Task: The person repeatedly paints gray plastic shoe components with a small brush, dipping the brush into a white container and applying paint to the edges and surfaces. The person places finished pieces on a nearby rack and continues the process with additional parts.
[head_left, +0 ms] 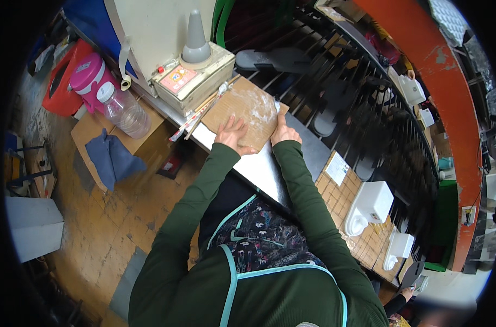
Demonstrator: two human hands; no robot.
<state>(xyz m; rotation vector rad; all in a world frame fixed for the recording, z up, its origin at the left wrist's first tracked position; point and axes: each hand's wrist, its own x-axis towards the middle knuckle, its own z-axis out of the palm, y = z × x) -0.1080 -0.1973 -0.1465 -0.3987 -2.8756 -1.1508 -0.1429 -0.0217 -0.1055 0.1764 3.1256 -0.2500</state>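
A piece of brown cardboard (247, 109) with white smears lies on the metal worktop (257, 169) in front of me. My left hand (233, 135) rests on its near left part, fingers spread and flat. At the cardboard's right edge is my right hand (285, 132), index finger stretched forward and the other fingers curled. A small white-and-dark thing (277, 103) shows at that fingertip; its kind is unclear. Thin sticks (196, 119), perhaps brushes, lie along the cardboard's left side.
Behind the cardboard, a worn box (196, 82) carries a grey cone (195, 41). To the left, a clear bottle (125, 111), a pink jug (90, 76) and a blue cloth (113, 159) rest on cardboard boxes. Dark soles (325, 122) lie on the rack beyond; white devices (370, 204) stand right.
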